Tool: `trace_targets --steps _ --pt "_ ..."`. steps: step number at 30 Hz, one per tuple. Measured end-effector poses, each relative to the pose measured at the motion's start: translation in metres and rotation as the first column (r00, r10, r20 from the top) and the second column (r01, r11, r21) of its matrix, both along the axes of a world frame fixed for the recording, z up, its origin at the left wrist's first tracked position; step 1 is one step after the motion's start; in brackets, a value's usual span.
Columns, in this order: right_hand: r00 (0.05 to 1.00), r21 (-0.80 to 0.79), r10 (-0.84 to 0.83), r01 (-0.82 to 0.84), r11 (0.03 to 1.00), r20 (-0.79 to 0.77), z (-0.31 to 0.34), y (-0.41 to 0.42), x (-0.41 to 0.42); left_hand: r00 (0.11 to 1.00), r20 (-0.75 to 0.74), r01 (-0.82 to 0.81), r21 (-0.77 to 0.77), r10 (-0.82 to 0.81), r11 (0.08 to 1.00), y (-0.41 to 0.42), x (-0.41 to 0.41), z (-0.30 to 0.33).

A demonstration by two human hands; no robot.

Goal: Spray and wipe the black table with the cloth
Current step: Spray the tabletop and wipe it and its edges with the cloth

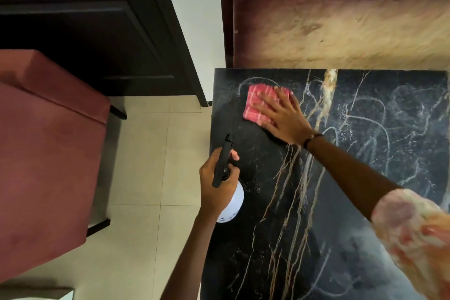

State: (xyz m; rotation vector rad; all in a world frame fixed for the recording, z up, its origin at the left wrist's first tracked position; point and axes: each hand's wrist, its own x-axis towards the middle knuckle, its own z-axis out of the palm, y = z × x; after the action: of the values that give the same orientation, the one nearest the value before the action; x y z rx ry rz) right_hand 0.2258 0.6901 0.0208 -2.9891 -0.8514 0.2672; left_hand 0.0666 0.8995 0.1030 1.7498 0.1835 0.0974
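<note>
Wiping step. We see the right hand (pixel 280 117) spread flat, pressing the cloth (pixel 260 102) onto the table (pixel 365 202) near its far left corner. The left hand (pixel 216 182) is wrapped around the neck of the spray bottle (pixel 231 204), held at the table's left edge. Streaks on the table to the right of the cloth suggest wet spray; we judge the next stroke should sweep that way.
</note>
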Motion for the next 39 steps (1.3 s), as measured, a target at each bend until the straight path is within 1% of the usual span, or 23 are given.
trace_targets --steps 2,3,5,7,9,11,13,14,15,17,20,22,23,25,28,31,33,35,37,39 --pt "0.991 0.029 -0.124 0.126 0.992 -0.043 0.002 0.027 0.028 1.0 0.005 0.023 -0.005 -0.023 1.0 -0.001 0.001 -0.001" --pt "0.986 0.036 -0.16 0.162 0.986 -0.05 0.002 0.044 0.039 0.999 0.003 0.032 -0.001 -0.032 0.999 -0.001 0.002 -0.001" --pt "0.984 0.033 -0.172 0.174 0.984 -0.051 0.002 0.079 0.05 0.999 0.0 0.036 0.01 -0.036 0.999 -0.002 0.003 -0.003" --pt "0.994 0.024 -0.099 0.1 0.995 -0.043 0.001 0.104 0.044 1.0 0.001 0.028 0.002 -0.028 1.0 -0.002 0.003 -0.003" --pt "0.998 0.031 0.055 -0.054 0.998 -0.029 0.001 0.109 0.023 1.0 -0.001 0.026 -0.037 -0.027 0.999 0.0 0.002 -0.002" --pt "0.973 0.024 0.233 -0.232 0.972 -0.003 0.0 0.092 -0.004 1.0 -0.012 0.015 -0.068 -0.016 0.998 0.001 0.003 -0.002" --pt "0.95 0.016 0.309 -0.309 0.951 0.04 -0.004 0.058 -0.017 1.0 -0.02 0.005 -0.077 -0.006 0.997 0.001 0.005 0.0" --pt "0.954 0.017 0.294 -0.296 0.955 0.055 -0.005 0.041 -0.018 1.0 -0.015 0.004 -0.075 -0.005 0.997 0.001 0.004 0.0" --pt "0.969 0.022 0.241 -0.243 0.97 0.059 -0.006 0.027 -0.015 1.0 -0.007 0.007 -0.068 -0.007 0.998 0.002 0.004 0.0" --pt "0.997 0.031 0.069 -0.07 0.997 0.034 -0.003 0.017 0.002 1.0 0.005 0.015 -0.064 -0.015 0.998 0.002 0.002 0.0" --pt "0.98 0.094 -0.197 0.2 0.975 -0.04 0.003 0.047 0.037 0.999 0.01 0.036 -0.061 -0.036 0.997 0.003 0.001 0.0" --pt "0.958 0.102 -0.279 0.285 0.953 -0.069 0.005 0.079 0.054 0.999 0.002 0.042 -0.062 -0.042 0.997 0.002 0.0 0.001" --pt "0.953 0.099 -0.293 0.3 0.949 -0.078 0.005 0.094 0.059 0.999 -0.006 0.037 -0.067 -0.038 0.997 0.002 -0.001 0.002" --pt "0.959 0.092 -0.273 0.279 0.956 -0.077 0.004 0.116 0.064 1.0 -0.005 0.023 -0.072 -0.023 0.997 0.001 -0.003 0.003" --pt "0.989 0.071 -0.138 0.141 0.987 -0.052 0.001 0.125 0.055 1.0 -0.008 0.013 -0.051 -0.013 0.999 0.003 -0.002 0.001" --pt "0.998 0.043 0.069 -0.068 0.997 -0.007 -0.003 0.091 0.029 0.999 -0.01 0.032 -0.025 -0.032 0.999 0.001 0.0 0.002" --pt "0.993 0.04 0.115 -0.115 0.993 0.012 -0.005 0.051 0.013 1.0 -0.019 0.023 -0.011 -0.023 1.0 -0.004 0.001 0.003" --pt "0.997 0.041 0.071 -0.072 0.997 0.031 -0.004 0.004 0.006 0.999 -0.039 -0.001 0.0 0.001 1.0 -0.009 0.003 0.004" --pt "0.999 0.043 -0.053 0.052 0.998 0.009 -0.002 -0.039 0.014 0.998 -0.061 -0.015 0.017 0.016 1.0 -0.013 0.005 0.004" --pt "0.984 0.039 -0.175 0.176 0.984 -0.031 0.003 -0.059 0.037 0.997 -0.069 -0.018 0.039 0.021 0.999 -0.02 0.006 0.006"
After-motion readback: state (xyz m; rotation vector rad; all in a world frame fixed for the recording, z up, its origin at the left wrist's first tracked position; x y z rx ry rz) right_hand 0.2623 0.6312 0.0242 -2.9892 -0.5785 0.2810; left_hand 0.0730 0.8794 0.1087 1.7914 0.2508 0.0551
